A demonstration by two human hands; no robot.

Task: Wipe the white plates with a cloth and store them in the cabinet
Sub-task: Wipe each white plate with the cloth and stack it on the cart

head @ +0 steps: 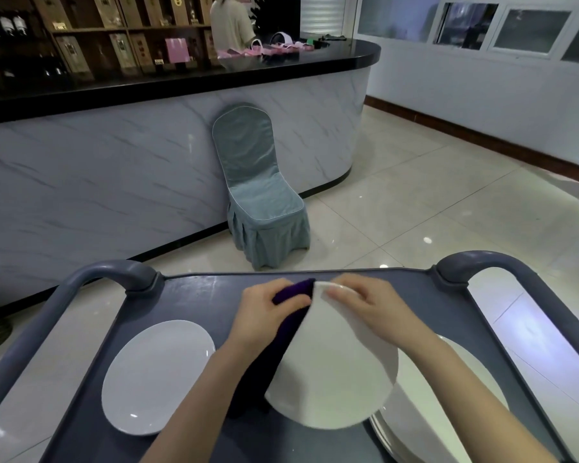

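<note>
Above cart [194, 295], fingers [343, 293] around plate [331, 379], cloth [274, 349]

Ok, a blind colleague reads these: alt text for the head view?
Over a grey cart, the left hand presses a dark purple cloth against a tilted white plate, which the right hand holds by its top rim. A second white plate lies flat at left.

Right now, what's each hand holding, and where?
Right hand grips the raised white plate at its top rim; left hand holds the purple cloth near its upper end, against the plate's left edge.
</note>
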